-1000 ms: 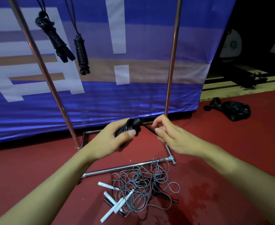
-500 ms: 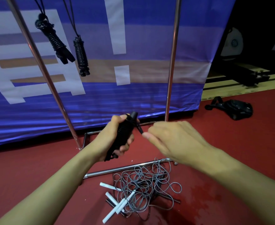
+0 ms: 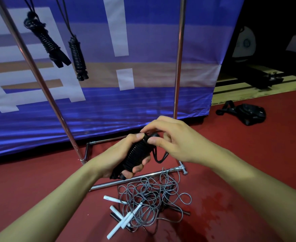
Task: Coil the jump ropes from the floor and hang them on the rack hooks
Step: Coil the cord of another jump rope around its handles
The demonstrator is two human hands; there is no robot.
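Observation:
My left hand [image 3: 126, 158] grips a black jump rope [image 3: 136, 154] wound tightly around its handles, held tilted in front of me. My right hand [image 3: 168, 137] pinches the cord at the top end of that bundle; a short loop of cord hangs under it. On the red floor below lies a tangle of grey jump ropes [image 3: 149, 198] with white handles [image 3: 121, 222]. Two coiled black ropes [image 3: 47, 42] [image 3: 78, 60] hang from the metal rack [image 3: 178, 58] at the upper left.
The rack's chrome base bars [image 3: 140, 177] lie on the floor just beyond the tangle, its left post [image 3: 37, 77] slanting up. A blue banner [image 3: 143, 84] stands behind. A black bag [image 3: 248, 114] lies on the red floor at the right.
My right hand has moved in over the top of the bundle and now pinches the cord there. My left hand has turned the bundle more upright and lowered it slightly.

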